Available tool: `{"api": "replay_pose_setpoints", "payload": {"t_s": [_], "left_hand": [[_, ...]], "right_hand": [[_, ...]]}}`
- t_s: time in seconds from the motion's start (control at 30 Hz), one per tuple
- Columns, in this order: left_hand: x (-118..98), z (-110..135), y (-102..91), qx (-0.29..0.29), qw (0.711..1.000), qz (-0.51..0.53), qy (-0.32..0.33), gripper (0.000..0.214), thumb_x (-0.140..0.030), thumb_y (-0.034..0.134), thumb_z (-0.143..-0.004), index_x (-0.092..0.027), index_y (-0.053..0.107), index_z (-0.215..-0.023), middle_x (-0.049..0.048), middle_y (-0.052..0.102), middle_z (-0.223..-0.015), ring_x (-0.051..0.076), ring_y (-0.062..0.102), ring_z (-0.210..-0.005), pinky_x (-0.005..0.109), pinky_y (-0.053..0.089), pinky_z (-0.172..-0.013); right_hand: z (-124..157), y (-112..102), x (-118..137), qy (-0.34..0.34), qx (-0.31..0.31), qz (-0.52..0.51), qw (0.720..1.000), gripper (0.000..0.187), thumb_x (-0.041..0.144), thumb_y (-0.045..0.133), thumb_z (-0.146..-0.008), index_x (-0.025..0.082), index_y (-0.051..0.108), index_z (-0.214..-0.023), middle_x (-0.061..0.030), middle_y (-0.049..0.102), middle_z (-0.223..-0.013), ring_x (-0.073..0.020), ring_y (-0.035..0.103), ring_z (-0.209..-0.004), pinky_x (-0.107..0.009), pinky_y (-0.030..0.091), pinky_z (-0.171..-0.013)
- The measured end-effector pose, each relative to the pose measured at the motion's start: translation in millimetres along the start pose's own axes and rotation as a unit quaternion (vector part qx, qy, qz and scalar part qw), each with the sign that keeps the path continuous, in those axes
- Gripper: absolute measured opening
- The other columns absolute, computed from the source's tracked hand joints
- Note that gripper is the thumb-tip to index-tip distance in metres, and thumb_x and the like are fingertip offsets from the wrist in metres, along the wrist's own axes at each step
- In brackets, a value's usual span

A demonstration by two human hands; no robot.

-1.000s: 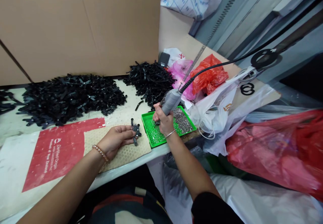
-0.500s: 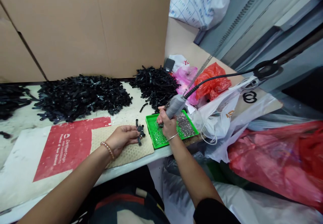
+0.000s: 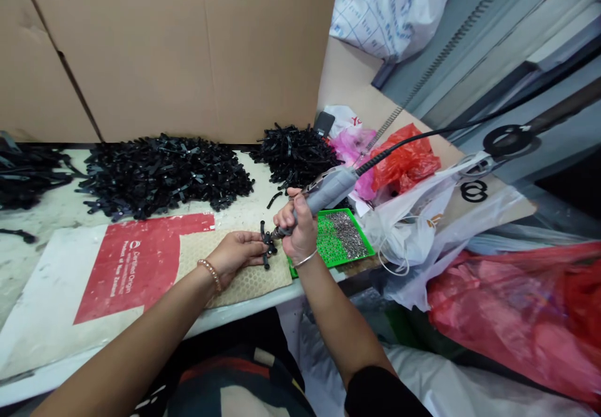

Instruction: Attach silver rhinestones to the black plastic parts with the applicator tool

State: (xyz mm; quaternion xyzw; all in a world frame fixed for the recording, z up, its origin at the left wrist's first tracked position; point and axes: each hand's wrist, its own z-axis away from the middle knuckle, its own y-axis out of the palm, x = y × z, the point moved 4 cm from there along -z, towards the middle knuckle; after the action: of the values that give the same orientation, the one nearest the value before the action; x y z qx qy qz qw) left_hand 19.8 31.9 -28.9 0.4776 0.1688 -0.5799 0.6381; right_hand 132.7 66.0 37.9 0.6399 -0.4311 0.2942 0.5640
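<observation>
Your right hand (image 3: 295, 232) is closed around a grey rotary tool (image 3: 331, 191), fingers wrapped on its body. The tool's long axis slants from its thin bit at lower left up to its rear end at upper right, where a black flexible shaft (image 3: 399, 151) continues toward the upper right. The bit points down and left and appears to touch a small black plastic piece (image 3: 267, 245).

That piece sits just past the fingertips of your left hand (image 3: 237, 255), above a tan honeycomb-textured mat (image 3: 244, 285). Its long axis runs roughly up and down in your view, with short arms branching sideways. Your left fingers lie nearly straight and close together, their tips against the piece; you cannot tell whether they pinch it. A beaded bracelet (image 3: 211, 274) circles your left wrist, and a thin bangle (image 3: 305, 259) circles your right.

Just right of your right hand is a green perforated tray (image 3: 335, 245) holding a pile of small silver parts (image 3: 347, 234). Beyond, 2 large heaps of black plastic pieces (image 3: 164, 176) (image 3: 295, 157) lie against a cardboard panel (image 3: 164, 47). A red-and-white printed sheet (image 3: 136, 267) lies under the mat's left edge. Red (image 3: 406, 160), pink (image 3: 352, 148) and white (image 3: 408, 235) plastic bags crowd the right.
</observation>
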Motion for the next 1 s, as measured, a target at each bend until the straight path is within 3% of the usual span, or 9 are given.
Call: {"api": "replay_pose_setpoints", "payload": {"t_s": [0.4, 1.0], "left_hand": [[-0.3, 0.6, 1.1, 0.003, 1.0, 0.004, 0.0, 0.022, -0.013, 0.078, -0.058, -0.01, 0.067, -0.077, 0.0048, 0.067, -0.077, 0.012, 0.062, -0.068, 0.025, 0.053, -0.069], [1.0, -0.4, 0.1, 0.004, 1.0, -0.001, 0.008, 0.026, -0.018, 0.081, -0.056, -0.011, 0.067, -0.076, 0.0052, 0.068, -0.078, 0.013, 0.062, -0.071, 0.026, 0.053, -0.07]], "right_hand": [[-0.7, -2.8, -4.5, -0.015, 0.001, -0.028, 0.999, 0.037, 0.051, 0.07, -0.073, 0.021, 0.055, -0.088, 0.0107, 0.032, -0.046, -0.0079, 0.029, -0.039, -0.02, 0.033, -0.044], [3.0, -0.6, -3.5, -0.024, -0.009, 0.018, 1.0, 0.041, 0.057, 0.067, -0.071, 0.022, 0.053, -0.087, 0.0106, 0.029, -0.046, -0.0091, 0.03, -0.039, -0.023, 0.034, -0.044]]}}
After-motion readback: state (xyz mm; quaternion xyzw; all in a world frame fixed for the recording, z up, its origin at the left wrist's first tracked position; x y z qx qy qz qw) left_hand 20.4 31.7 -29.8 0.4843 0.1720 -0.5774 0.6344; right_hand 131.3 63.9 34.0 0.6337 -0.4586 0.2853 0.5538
